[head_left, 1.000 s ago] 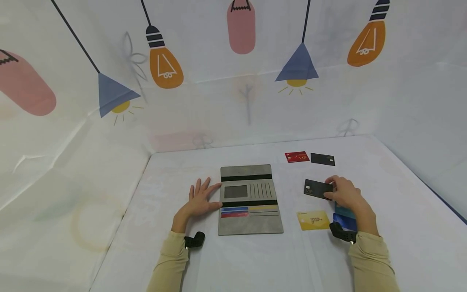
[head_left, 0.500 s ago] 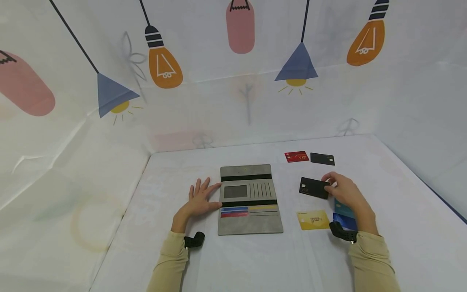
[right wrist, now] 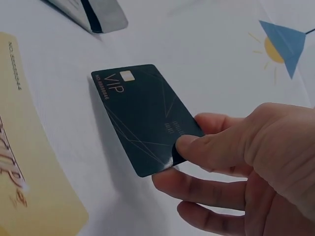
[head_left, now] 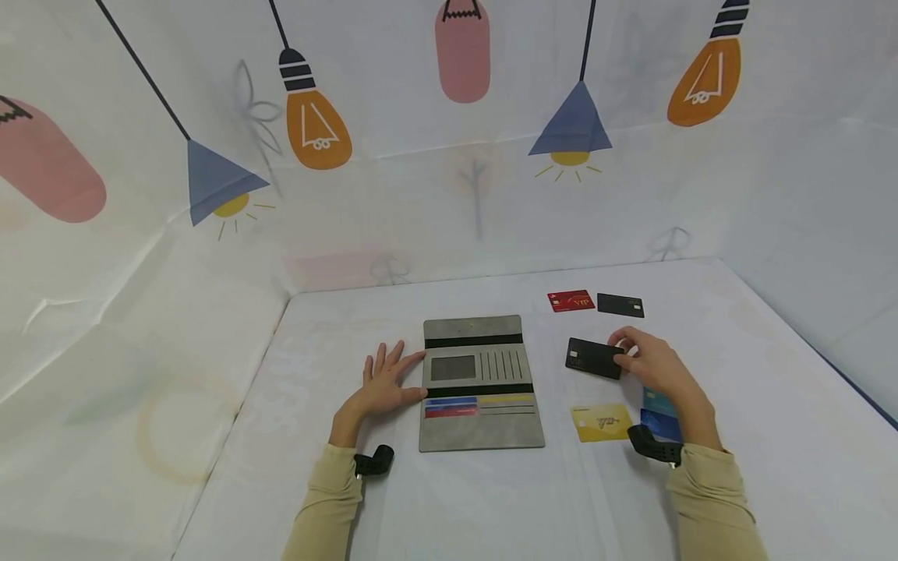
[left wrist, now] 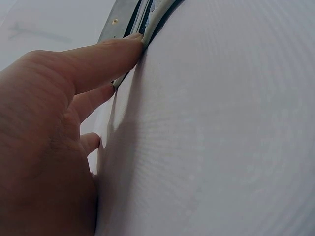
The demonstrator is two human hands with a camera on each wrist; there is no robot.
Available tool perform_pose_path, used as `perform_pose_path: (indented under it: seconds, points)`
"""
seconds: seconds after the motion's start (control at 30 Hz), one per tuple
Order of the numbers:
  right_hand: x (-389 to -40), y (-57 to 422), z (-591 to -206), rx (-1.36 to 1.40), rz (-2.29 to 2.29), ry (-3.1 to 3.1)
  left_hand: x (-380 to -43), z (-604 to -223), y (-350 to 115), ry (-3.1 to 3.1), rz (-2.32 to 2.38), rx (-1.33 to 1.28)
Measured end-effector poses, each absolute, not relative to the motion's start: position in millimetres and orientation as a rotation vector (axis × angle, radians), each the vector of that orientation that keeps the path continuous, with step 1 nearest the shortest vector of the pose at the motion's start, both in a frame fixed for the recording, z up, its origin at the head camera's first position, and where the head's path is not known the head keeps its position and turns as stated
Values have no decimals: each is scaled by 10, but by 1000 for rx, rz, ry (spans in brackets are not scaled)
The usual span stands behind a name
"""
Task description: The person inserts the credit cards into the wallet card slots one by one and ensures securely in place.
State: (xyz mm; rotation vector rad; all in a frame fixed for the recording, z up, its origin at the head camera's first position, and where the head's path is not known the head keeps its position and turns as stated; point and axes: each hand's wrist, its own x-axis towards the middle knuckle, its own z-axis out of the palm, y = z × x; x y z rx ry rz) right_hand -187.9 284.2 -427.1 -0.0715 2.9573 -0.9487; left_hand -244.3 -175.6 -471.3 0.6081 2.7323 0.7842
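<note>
White table (head_left: 484, 502), pale backdrop (head_left: 407, 202), printed orange bulbs (head_left: 318, 128), blue lampshades (head_left: 571, 123)

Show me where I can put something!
Bare: white table in front of the open grey wallet, and right of the right hand and beige sleeve. Crowded: left of both, by the pinched rectangular black card, yellow card and blue card.

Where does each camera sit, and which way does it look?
Head: on the head, facing forward and down at the wallet; left hand, right hand and sleeves show.
Left wrist: on that wrist, facing the wallet's edge; the left hand shows.
Right wrist: on that wrist, facing the held black card; the right hand shows.
Head and right wrist share the yellow card.
</note>
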Motion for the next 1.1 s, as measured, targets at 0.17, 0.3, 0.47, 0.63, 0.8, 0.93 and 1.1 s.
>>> perform_pose_path:
  seconds: [0.17, 0.3, 0.47, 0.63, 0.8, 0.93, 1.1]
  points:
    - [-1879, 2752, -4220, -116, -960, 2958, -2446, -4716, -1755, 2732, 786, 601]
    - [-1891, 2662, -4184, -171, -986, 2957, -2450, -4724, -1757, 2734, 794, 599]
    - [-1892, 2540, -4126, -231, -1004, 2949, -2455, -4731, -1758, 2735, 790, 598]
    - [-1894, 2404, -4083, -269, -1004, 2934, -2452, -4733, -1760, 2736, 795, 600]
    - [-1894, 2280, -4084, -311, -1003, 2920, -2444, -4739, -1766, 2739, 787, 604]
    - [-1898, 2188, -4086, -355, -1016, 2924, -2439, -4740, -1764, 2745, 777, 603]
    - [-1904, 2078, -4091, -413, -1030, 2926, -2438, -4727, -1758, 2747, 788, 607]
